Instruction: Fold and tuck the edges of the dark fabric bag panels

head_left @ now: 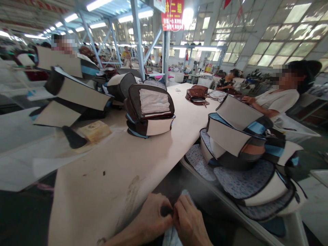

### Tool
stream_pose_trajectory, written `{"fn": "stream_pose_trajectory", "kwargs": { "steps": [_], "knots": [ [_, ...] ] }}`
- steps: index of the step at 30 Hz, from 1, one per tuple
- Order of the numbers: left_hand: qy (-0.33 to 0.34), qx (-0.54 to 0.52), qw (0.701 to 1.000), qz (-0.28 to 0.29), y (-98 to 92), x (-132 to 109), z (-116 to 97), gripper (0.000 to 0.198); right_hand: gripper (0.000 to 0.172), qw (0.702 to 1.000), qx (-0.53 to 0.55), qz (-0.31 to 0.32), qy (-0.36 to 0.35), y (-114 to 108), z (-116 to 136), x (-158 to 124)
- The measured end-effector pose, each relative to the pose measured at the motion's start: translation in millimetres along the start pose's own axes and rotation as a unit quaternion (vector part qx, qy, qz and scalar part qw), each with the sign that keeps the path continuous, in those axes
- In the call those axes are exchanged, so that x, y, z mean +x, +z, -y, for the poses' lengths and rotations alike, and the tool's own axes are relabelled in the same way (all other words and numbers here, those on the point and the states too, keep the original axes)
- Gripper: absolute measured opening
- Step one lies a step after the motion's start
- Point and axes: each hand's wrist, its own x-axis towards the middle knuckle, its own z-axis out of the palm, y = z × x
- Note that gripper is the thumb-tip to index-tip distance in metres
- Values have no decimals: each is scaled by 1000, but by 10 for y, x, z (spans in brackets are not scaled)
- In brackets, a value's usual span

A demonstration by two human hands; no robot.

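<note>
At the bottom edge of the view my left hand (153, 217) and my right hand (189, 222) are pressed together just past the near edge of the long beige table (107, 184). Both pinch a small dark piece (167, 210) between their fingertips, over a light blue fabric (170, 235) in my lap. A brown and cream bag (150, 111) stands on the table well beyond my hands.
A stack of cream, blue and brown bag parts (246, 160) fills a side shelf on the right. More bag shells (71, 95) lie at the table's left, with a yellowish block (94, 131). A brown bag (197, 94) sits farther back. A seated person (279, 97) works at right.
</note>
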Motion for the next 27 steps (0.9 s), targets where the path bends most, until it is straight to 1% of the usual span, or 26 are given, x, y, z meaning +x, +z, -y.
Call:
{"fn": "stream_pose_trajectory", "kwargs": {
  "steps": [2, 4, 6, 7, 9, 11, 14, 16, 18, 24, 27],
  "knots": [
    [4, -1, 1000, -5, -1, -16, 30, 22, 25, 1000, 9, 8, 1, -49, -42, 39],
    [3, -12, 1000, -4, -8, -21, 52, 23, 24, 998, 39, 43, 10, -131, -85, 85],
    [-4, -33, 999, 11, -24, -14, 62, 23, 22, 994, 75, 74, 29, -217, -120, 118],
    [-4, -42, 999, 18, -33, -7, 66, 22, 22, 992, 91, 79, 40, -252, -133, 125],
    [0, -58, 998, 22, -53, 7, 76, 23, 22, 990, 113, 63, 53, -296, -145, 115],
    [6, -67, 998, 20, -69, 19, 92, 23, 20, 989, 136, 37, 50, -307, -137, 84],
    [-2, -73, 997, 26, -84, 28, 111, 22, 17, 987, 161, 19, 10, -280, -99, 33],
    [-15, -64, 997, 27, -87, 32, 113, 21, 15, 988, 154, 19, -9, -246, -71, 11],
    [-22, -54, 998, 27, -82, 35, 108, 22, 16, 991, 134, 20, -12, -205, -49, 1],
    [-14, -47, 999, 19, -38, 37, 88, 23, 23, 998, 35, 35, -43, -72, -7, -11],
    [-11, -39, 999, 16, -22, 30, 86, 24, 26, 999, -11, 18, -47, -47, -8, -3]
  ]
}}
